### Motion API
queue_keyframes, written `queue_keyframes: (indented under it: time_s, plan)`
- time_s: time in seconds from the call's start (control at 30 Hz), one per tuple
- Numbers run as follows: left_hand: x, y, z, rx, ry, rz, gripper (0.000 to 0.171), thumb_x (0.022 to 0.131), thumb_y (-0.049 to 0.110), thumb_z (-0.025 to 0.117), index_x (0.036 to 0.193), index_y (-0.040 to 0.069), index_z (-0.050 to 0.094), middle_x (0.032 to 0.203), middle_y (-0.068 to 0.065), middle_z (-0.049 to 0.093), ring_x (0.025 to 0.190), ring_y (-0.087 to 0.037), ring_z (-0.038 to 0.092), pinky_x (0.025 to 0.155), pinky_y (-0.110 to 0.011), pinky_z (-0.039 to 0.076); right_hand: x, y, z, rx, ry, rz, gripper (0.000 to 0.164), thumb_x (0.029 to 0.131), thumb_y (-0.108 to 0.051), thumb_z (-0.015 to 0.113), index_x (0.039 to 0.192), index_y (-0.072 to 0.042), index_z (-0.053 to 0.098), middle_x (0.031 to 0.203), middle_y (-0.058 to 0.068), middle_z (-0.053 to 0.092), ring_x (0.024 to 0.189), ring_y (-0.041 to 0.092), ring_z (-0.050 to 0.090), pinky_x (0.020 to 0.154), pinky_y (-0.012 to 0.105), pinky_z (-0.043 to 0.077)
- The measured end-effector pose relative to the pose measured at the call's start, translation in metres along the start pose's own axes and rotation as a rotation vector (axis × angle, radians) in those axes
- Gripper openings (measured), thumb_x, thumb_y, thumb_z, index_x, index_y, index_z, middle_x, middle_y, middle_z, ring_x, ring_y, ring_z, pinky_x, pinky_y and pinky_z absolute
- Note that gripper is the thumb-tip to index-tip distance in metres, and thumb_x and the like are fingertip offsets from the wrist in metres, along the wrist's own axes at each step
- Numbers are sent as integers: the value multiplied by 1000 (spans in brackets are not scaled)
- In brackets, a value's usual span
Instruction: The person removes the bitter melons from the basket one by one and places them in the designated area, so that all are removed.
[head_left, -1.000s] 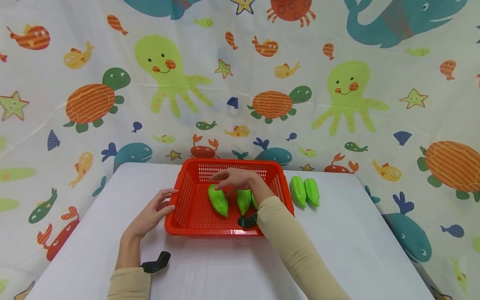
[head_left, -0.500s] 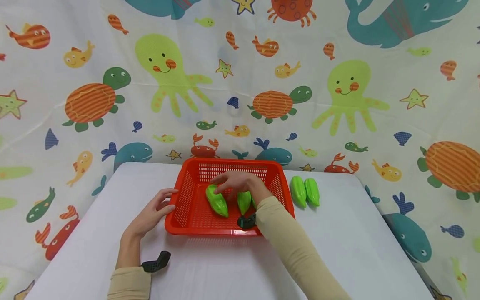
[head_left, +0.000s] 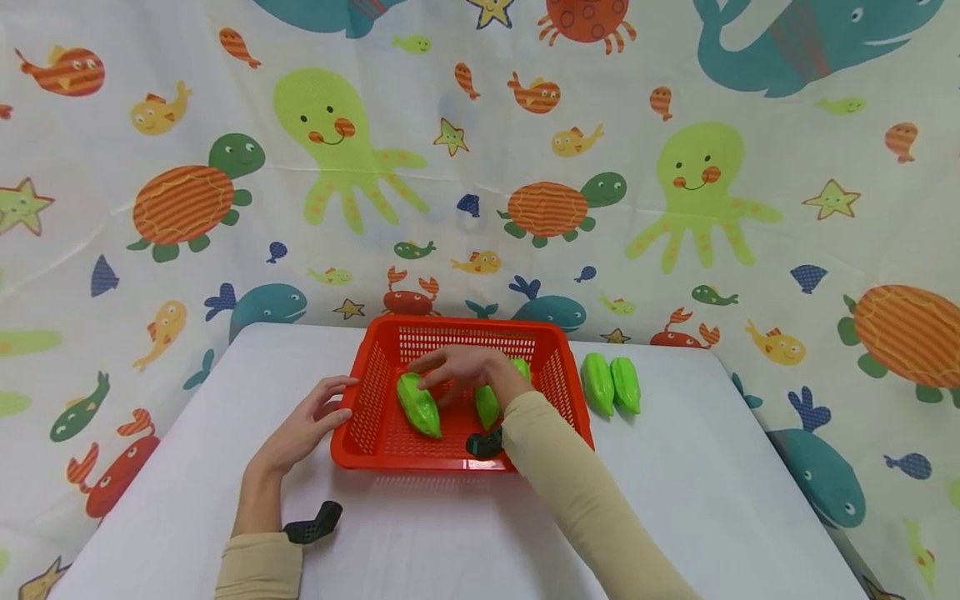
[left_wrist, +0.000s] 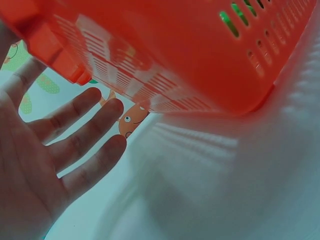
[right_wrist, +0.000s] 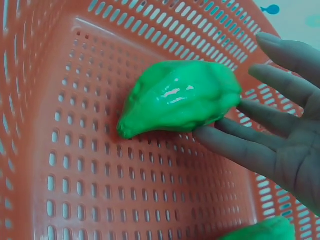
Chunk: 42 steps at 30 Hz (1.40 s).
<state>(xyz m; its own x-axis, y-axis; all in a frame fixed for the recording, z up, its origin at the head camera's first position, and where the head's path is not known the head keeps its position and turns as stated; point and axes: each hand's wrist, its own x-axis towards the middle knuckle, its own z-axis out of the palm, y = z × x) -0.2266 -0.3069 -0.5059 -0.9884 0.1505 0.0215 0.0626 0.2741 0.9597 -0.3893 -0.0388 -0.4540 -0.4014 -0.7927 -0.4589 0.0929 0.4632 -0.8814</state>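
A red plastic basket [head_left: 420,463] stands on the white table. In it lies a bright green, ridged fruit with a tapered end, like a star fruit [head_left: 420,408], at the left. My right hand [head_left: 468,367] reaches over the basket; its nearly straight fingers touch the blunt end of this star fruit [right_wrist: 180,97] in the right wrist view. Another green star fruit [head_left: 487,407] lies partly hidden below that hand, and a third [head_left: 522,367] shows behind the wrist. My left hand [head_left: 303,425] rests its fingertips at the basket's left rim, fingers spread in the left wrist view.
Two more green star fruits [head_left: 598,385] lie side by side on the table [head_left: 712,467], right of the basket. A curtain [head_left: 480,167] printed with sea animals hangs behind the table. Black cameras [head_left: 313,523] are strapped at both wrists.
My right hand has shifted left, and the star fruit at its fingertips has slid left across the basket floor. More of the star fruit behind the wrist shows now. My left hand stays put.
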Motion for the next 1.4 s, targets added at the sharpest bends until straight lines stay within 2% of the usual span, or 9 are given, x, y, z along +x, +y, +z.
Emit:
queue_keyframes:
  time_s: [0.23,0.57,0.87,1.03,1.2,1.4]
  plan:
    - [1,0,-1,9,-6,5,57,96,28,62,146,19,36,151,-19,30,136,-47,33,97,-56,46,2,-4,6,34,-11,-7,54,92,-14,68,143,-15,51,139,-2,52,121,20,53,93,47,52]
    - [1,-1,-1,15,-7,1,56,96,28,62,145,18,37,151,-20,31,137,-49,32,96,-56,47,7,-4,10,-71,-26,51,44,89,-15,72,132,-21,64,132,-3,55,117,18,54,89,40,55]
    - [1,-3,-1,17,-1,5,57,95,30,63,145,20,36,150,-18,32,136,-47,34,95,-53,49,14,-4,11,-155,-57,45,47,88,-17,73,133,-24,63,129,-3,55,116,19,54,88,39,56]
    - [1,-4,-1,18,1,1,57,95,30,63,145,20,37,151,-19,32,136,-48,34,95,-54,49,19,-1,13,-178,-46,45,46,87,-18,74,132,-26,64,127,-1,56,113,20,56,87,37,56]
    - [1,-4,0,11,-8,-10,57,95,31,62,146,21,37,151,-18,31,136,-47,34,96,-54,48,20,2,16,-229,-10,22,43,87,-23,75,128,-30,66,124,0,57,109,19,57,87,35,55]
    - [3,-3,-1,13,-5,-2,57,95,31,63,146,22,37,151,-17,31,138,-46,32,97,-56,46,20,2,13,-327,-16,-46,43,87,-25,74,130,-30,65,123,-4,58,110,17,55,85,32,55]
